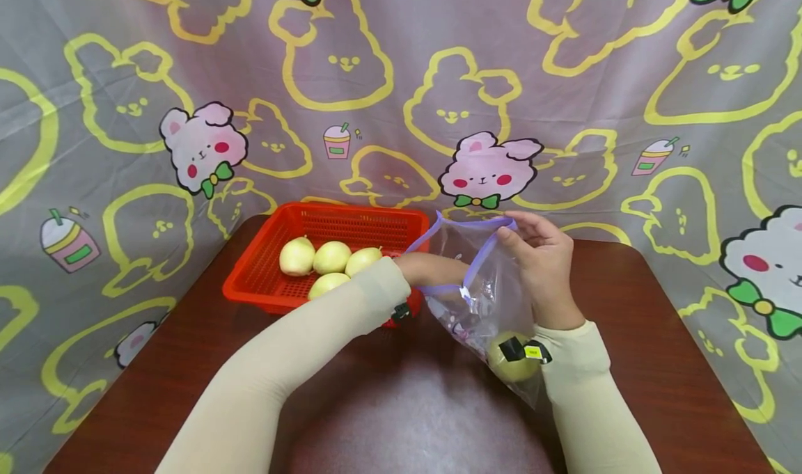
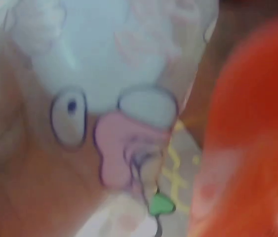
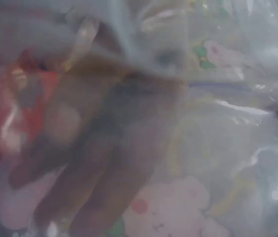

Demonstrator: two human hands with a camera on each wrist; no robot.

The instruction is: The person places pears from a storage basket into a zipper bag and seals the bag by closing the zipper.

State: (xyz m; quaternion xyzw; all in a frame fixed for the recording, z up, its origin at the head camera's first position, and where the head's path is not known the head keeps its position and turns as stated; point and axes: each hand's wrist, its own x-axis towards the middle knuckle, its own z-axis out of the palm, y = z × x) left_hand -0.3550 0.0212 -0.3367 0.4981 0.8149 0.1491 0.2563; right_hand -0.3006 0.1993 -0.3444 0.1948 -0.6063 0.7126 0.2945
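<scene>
My right hand [image 1: 545,265] pinches the purple zip rim of a clear printed zip bag [image 1: 460,321] between thumb and fingers. The bag hangs with its mouth spread, and a pale yellow pear [image 1: 515,359] sits low inside, partly covered by the wrist camera. Through the bag's mouth reaches my left hand [image 1: 432,269]. Its fingers [image 3: 97,192] show blurred through the plastic in the right wrist view, stretched out with nothing seen between them. Printed plastic [image 2: 129,138] fills much of the left wrist view.
Left of the bag stands a red plastic basket [image 1: 250,287] holding several pears [image 1: 332,257], partly behind the left sleeve. Basket and arms are over a dark brown table [image 1: 651,362]. A patterned cloth [image 1: 401,77] hangs behind and along both sides.
</scene>
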